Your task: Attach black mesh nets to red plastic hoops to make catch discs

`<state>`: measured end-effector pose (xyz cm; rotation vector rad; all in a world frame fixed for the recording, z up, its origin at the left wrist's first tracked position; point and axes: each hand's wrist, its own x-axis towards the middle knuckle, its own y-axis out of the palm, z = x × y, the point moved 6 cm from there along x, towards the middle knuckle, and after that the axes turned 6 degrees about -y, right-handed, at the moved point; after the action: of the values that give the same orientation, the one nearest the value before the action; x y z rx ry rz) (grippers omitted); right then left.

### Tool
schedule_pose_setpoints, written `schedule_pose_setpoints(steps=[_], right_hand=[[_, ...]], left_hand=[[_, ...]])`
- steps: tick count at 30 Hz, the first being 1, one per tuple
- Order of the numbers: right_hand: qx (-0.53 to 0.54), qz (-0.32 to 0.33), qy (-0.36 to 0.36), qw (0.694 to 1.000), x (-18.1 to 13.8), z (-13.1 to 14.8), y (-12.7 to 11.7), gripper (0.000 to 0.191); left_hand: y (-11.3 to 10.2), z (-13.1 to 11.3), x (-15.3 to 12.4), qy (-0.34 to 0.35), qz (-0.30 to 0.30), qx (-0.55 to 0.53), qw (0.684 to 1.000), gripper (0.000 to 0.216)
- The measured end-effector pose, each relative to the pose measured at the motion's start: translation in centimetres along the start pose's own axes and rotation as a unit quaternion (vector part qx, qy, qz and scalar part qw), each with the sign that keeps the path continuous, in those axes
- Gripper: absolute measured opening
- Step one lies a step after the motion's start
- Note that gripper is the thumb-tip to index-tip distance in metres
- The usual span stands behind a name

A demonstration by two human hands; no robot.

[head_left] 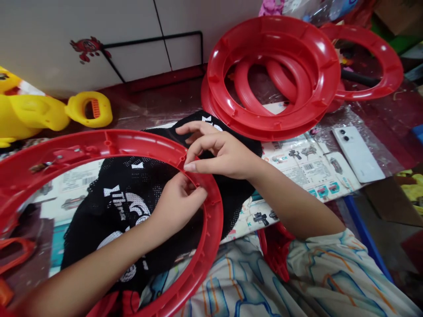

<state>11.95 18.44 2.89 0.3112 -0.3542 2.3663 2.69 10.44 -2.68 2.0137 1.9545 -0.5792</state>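
Note:
A large red plastic ring (pixel 211 246) with ribs along its channel lies tilted over the near side of the table and my lap. My left hand (pixel 180 200) reaches through its middle, fingers curled round the inner rim at the right. Just above, my right hand (pixel 223 152) has its thumb and index finger close together at the ring's edge, the other fingers bent and raised. Whatever is between those fingertips is too small to make out. Black mesh fabric (pixel 89 224) with white print lies under and inside the ring. On the ring's left part sits a red piece with metal bits (pixel 71 154).
More red rings (pixel 327 79) are stacked at the back right, one leaning behind. A white phone (pixel 358 154) lies on printed cardboard (pixel 297 169). Yellow plastic toy parts (pixel 36 112) stand at the back left. Behind runs a tiled wall (pixel 132 22) with a black wire frame (pixel 152 41).

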Motion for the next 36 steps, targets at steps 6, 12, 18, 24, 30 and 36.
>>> schedule_pose_setpoints(steps=[6, 12, 18, 24, 30, 36], right_hand=[[-0.036, 0.010, -0.059, 0.998, 0.8, -0.1, 0.2, 0.003], [-0.097, -0.004, -0.072, 0.993, 1.5, -0.7, 1.0, 0.007], [-0.137, -0.029, -0.074, 0.987, 1.2, -1.1, 1.3, 0.007], [-0.160, -0.021, -0.088, 0.983, 0.7, -0.4, 1.2, 0.006], [-0.168, 0.070, -0.080, 0.980, 0.4, 1.2, -0.4, 0.016], [-0.224, 0.088, 0.015, 0.971, 0.1, 2.5, -1.4, 0.018]], left_hand=[[0.9, 0.0, 0.0, -0.012, 0.060, -0.006, 0.998, 0.011], [0.9, 0.0, 0.1, -0.004, 0.071, 0.002, 0.997, 0.011], [0.9, 0.1, 0.0, -0.015, 0.082, -0.041, 0.996, 0.015], [0.8, 0.3, -0.1, -0.004, 0.081, -0.039, 0.996, 0.015], [1.1, 0.9, 0.4, -0.003, 0.104, -0.013, 0.994, 0.015], [1.5, -0.2, 1.0, 0.071, 0.096, -0.011, 0.993, 0.017]])
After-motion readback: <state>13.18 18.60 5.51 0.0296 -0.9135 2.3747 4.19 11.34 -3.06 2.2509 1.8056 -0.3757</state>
